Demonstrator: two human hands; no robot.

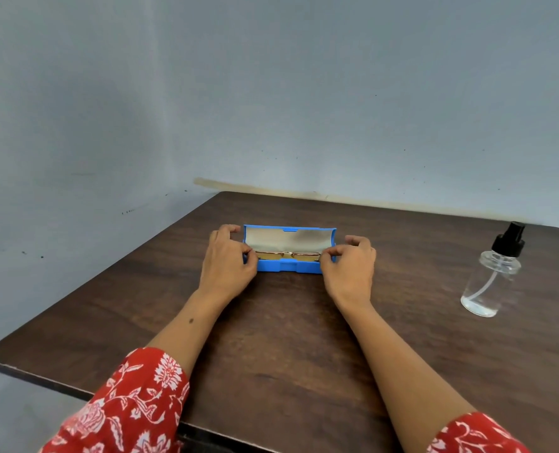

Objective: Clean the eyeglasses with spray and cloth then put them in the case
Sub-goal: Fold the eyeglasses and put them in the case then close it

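The blue case [289, 265] lies open near the middle of the wooden table [271, 338], lid raised, with the gold-framed eyeglasses [288, 255] lying folded inside it. The left hand [227, 259] is at the case's left end, fingers curled and pinching at the glasses' left end. The right hand [350, 264] mirrors this at the right end, thumb and forefinger closed together there. The spray bottle [492, 273] stands upright, well apart to the right.

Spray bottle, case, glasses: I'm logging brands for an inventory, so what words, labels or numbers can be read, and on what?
None can be read.
Spray bottle: clear, no label showing.
Blue case: plain outside, plain beige lining.
Eyeglasses: too small to show any marking.
Wooden table: no writing.
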